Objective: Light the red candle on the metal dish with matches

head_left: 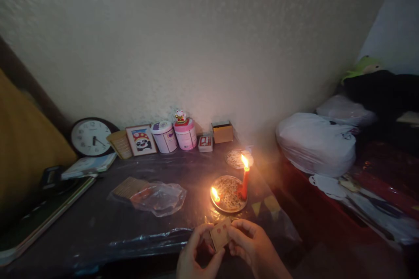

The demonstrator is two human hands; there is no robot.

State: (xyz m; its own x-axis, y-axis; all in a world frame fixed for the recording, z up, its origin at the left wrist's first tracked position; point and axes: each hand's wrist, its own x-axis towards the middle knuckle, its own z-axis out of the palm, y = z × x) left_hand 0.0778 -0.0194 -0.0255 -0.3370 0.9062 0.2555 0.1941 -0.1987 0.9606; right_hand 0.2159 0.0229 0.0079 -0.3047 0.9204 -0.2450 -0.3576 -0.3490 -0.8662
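Inspector: State of the grip?

Recorder: Grasping on both sides. The left hand (198,253) pinches a small tan piece (220,234) by its left side, thumb beneath; the right hand (252,244) has its right edge between thumb and fingers.

Inspector: Location and make of that piece?

Recorder: Held just in front of the round dish (230,211), at the near edge of the surface (199,170). Squarish, flat-faced, matt like card, tilted, bearing two reddish marks. Whether it is hollow, I cannot tell.

Inspector: The dish?

Recorder: Shallow, filled with thin, stick-like bits. A tall red candle (245,184), cylindrical and lit, stands at its right; a short stub (217,200) burns at its left.

Inspector: And the covering?

Recorder: Glossy, wrinkled plastic over a dark top. Left of the dish lies a crumpled transparent bag (165,198).
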